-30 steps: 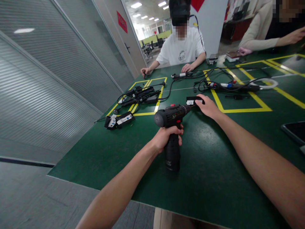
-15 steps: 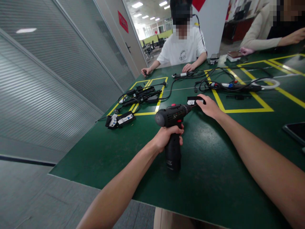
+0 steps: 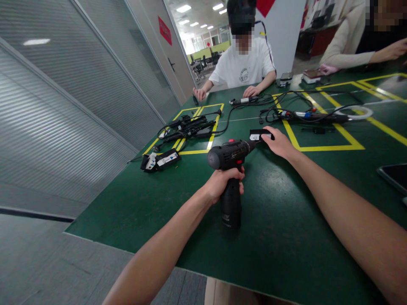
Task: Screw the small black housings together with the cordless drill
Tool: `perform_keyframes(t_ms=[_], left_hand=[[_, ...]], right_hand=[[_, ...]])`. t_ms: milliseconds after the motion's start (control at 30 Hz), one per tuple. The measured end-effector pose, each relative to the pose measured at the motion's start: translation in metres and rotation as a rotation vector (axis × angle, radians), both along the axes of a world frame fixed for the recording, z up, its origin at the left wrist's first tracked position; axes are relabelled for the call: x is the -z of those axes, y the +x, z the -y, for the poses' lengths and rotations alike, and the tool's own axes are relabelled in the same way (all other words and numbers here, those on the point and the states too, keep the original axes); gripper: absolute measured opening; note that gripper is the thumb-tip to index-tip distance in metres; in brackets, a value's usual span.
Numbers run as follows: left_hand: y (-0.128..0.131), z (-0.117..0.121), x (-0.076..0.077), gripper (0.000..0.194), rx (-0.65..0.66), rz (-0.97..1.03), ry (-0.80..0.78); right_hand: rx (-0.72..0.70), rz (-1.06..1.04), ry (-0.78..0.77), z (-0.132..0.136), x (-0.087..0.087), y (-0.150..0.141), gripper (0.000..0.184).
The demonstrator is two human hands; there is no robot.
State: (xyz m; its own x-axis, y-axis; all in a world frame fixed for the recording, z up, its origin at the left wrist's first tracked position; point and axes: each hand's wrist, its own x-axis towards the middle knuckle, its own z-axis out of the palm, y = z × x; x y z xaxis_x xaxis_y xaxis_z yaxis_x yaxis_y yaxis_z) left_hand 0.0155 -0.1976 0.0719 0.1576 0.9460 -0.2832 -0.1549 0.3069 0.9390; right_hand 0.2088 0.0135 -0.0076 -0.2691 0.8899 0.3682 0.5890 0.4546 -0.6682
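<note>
My left hand (image 3: 224,184) is closed round the grip of a black cordless drill (image 3: 227,154) with red buttons. The drill's front end points away to the right, toward a small black block with a white label (image 3: 255,136). My right hand (image 3: 276,142) grips the right end of that block, thumb and fingers on either side. Drill tip and block meet or nearly meet; whether they touch I cannot tell. Two black pieces with white labels (image 3: 167,159) lie on the table to the left.
Tangled black cables and tools (image 3: 190,127) lie inside yellow tape on the green table (image 3: 127,212). More cables and a pen-like tool (image 3: 305,114) are at the back right. A phone (image 3: 394,176) rests at the right edge. Two people sit across, one holding a small dark object (image 3: 195,100).
My hands, the drill and the block hold almost the same place. Across the table, the person's hand on the left has lifted and turned, with a small dark object in its fingers.
</note>
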Motion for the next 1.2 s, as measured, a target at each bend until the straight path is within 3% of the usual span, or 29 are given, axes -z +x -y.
perform_keyframes(t_ms=[1200], left_hand=[[0.0001,-0.0012,0.001,0.021,0.007,-0.009,0.011]], right_hand=[[0.006,0.013,-0.014,0.0007,-0.0006,-0.0008,0.051]])
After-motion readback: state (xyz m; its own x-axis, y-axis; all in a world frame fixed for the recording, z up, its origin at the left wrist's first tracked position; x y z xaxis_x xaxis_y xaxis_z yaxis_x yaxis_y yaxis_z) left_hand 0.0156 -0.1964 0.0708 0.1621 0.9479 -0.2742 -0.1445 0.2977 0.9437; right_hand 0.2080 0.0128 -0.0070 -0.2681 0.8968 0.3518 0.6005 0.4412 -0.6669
